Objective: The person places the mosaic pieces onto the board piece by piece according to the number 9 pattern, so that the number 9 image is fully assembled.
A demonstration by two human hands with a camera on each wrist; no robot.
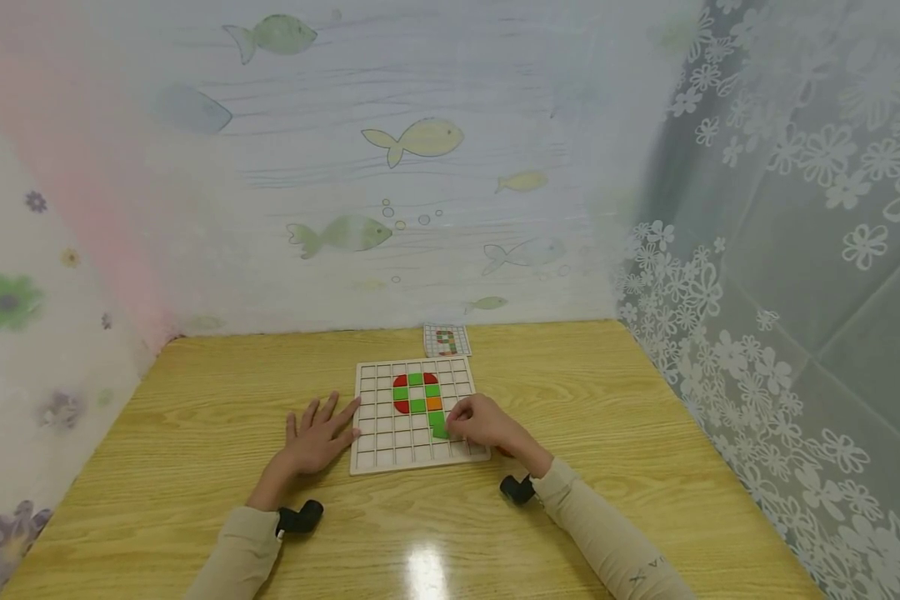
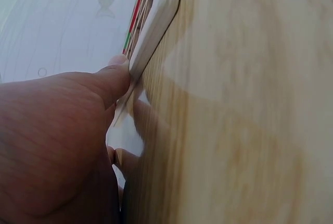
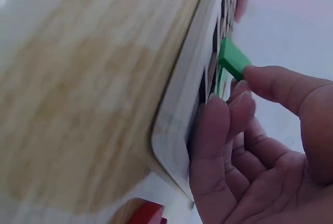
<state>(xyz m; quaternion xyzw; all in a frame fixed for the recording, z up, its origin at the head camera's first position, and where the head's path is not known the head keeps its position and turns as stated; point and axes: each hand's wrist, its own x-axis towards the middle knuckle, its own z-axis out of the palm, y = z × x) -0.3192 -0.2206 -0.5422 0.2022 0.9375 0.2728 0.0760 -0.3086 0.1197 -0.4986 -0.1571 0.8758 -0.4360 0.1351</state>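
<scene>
A wooden grid board [image 1: 390, 457] lies on the table, with red, green and orange tiles set in some of its squares. My right hand [image 1: 487, 423] pinches a green tile [image 3: 232, 57] between thumb and fingertips, tilted over the lower right part of the grid. Its other fingers curl down by the board's surface. My left hand [image 1: 317, 440] lies with fingers spread on the table, its thumb [image 2: 118, 73] right at the board's left edge. Among the placed pieces, an orange tile [image 1: 434, 403] sits just above the green ones near my right fingertips.
Behind the board lies a small pattern card [image 1: 446, 342] showing a coloured figure on a grid. A red piece [image 3: 148, 212] rests near the board's corner, below my right hand. A printed wall covering [image 1: 420, 275] rises at the table's back edge.
</scene>
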